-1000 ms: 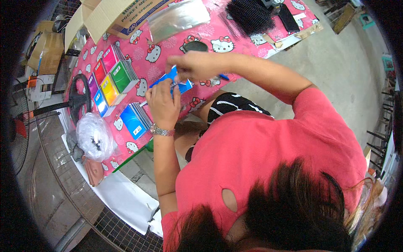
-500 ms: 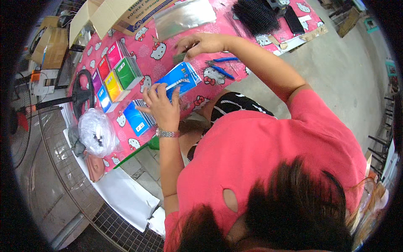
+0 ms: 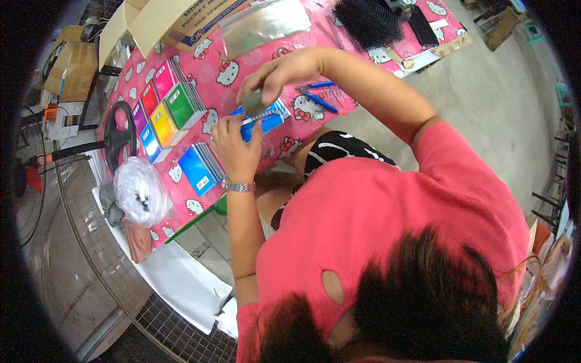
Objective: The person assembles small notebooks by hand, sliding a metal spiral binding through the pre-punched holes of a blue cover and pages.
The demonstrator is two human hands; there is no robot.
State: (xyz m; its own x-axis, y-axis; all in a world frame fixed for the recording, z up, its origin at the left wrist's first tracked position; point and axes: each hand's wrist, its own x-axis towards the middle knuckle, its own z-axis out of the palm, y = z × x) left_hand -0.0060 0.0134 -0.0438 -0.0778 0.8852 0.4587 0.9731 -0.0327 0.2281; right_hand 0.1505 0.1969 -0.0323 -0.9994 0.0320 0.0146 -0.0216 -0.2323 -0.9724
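A small blue spiral notebook lies on a stack in front of me, with a pale coil along its upper edge. My left hand is closed on its left end, thumb and fingers at the coil. Above it, my right hand grips a grey-green rounded piece, whose kind I cannot make out, over the coil. Blue-handled pliers lie right of the notebook. Nearer my left wrist sits a fanned pile of blue spiral notebooks.
Several stacks of coloured notebooks stand on the pink patterned tablecloth. Beyond are an open carton, clear plastic sheets and black coils. A plastic bag and a fan are at left.
My right hand has raised the grey-green piece from the table and brought it left over the notebook's coil. My left fingers have drawn closer together on the notebook.
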